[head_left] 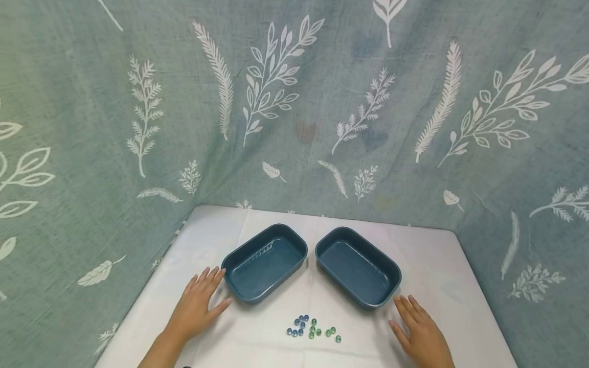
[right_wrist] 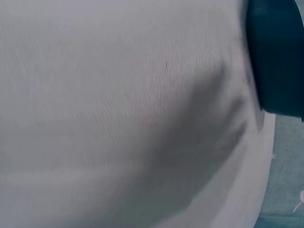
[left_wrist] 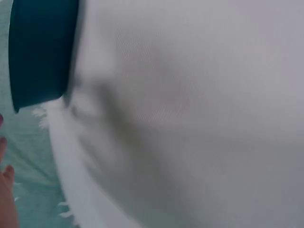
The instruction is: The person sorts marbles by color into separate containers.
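Note:
Two dark teal rectangular dishes stand on the white table, angled toward each other. My left hand (head_left: 197,305) is at the near left corner of the left dish (head_left: 244,291), fingers spread and holding nothing. By the near right corner of the right dish (head_left: 342,291) is my right hand (head_left: 421,329), its fingers extended and nothing in it. Between the hands lie several blue glass marbles (head_left: 296,322) and, just right of them, several green glass marbles (head_left: 313,329). The left wrist view shows some fingertips (left_wrist: 8,175) and a dish side (left_wrist: 42,52); the right wrist view shows a dish side (right_wrist: 278,57).
A white cloth (head_left: 257,337) covers the table, with slight creases. Grey-green fabric (head_left: 294,168) printed with white leaves hangs behind the table and along both sides.

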A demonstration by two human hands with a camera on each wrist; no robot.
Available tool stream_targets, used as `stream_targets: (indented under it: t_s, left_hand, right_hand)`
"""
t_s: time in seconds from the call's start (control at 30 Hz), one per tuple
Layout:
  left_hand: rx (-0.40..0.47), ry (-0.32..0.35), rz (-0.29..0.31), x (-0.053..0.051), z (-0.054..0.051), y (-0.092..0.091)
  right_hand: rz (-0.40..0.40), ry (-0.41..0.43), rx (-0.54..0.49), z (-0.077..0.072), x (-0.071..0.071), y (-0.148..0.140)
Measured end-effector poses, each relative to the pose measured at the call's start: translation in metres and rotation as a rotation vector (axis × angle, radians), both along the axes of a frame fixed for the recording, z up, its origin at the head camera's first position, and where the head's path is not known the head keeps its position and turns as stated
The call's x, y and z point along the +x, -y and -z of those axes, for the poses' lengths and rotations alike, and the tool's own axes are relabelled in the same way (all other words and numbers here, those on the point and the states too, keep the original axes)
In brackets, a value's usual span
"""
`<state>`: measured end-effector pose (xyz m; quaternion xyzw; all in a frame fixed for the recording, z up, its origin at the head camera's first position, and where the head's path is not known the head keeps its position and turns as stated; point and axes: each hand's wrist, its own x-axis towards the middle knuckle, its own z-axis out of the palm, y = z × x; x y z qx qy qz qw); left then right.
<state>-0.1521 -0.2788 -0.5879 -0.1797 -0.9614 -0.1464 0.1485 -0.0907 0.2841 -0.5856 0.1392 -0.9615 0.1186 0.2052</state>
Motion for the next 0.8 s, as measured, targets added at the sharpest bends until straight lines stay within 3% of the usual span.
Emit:
stream_targets:
  t_s: [0.2,0.33,0.4,0.5,0.6,0.67,0.8]
  left_hand:
    - [0.21,0.197,-0.138,-0.009,0.012,-0.006]
    - [0.303,0.297,-0.171,-0.011,0.016,-0.013]
    - [0.317,0.311,-0.169,-0.012,0.02,-0.017]
    - [0.337,0.293,-0.157,-0.015,0.024,-0.021]
    - [0.349,0.267,-0.145,-0.02,0.028,-0.022]
    - [0.348,0.264,-0.14,-0.023,0.028,-0.023]
    - [0.342,0.267,-0.15,-0.029,0.028,-0.023]
  right_hand:
    - [-0.023,-0.08,-0.084,0.007,-0.002,0.011]
    - [0.046,-0.067,-0.182,0.012,0.001,0.018]
    - [0.104,0.013,-0.253,0.013,0.0,0.022]
    - [0.169,0.226,-0.339,0.012,-0.007,0.026]
    - [0.179,0.41,-0.348,0.013,-0.019,0.029]
    - [0.155,0.457,-0.325,0.016,-0.027,0.031]
    - [0.119,0.397,-0.275,0.02,-0.038,0.036]
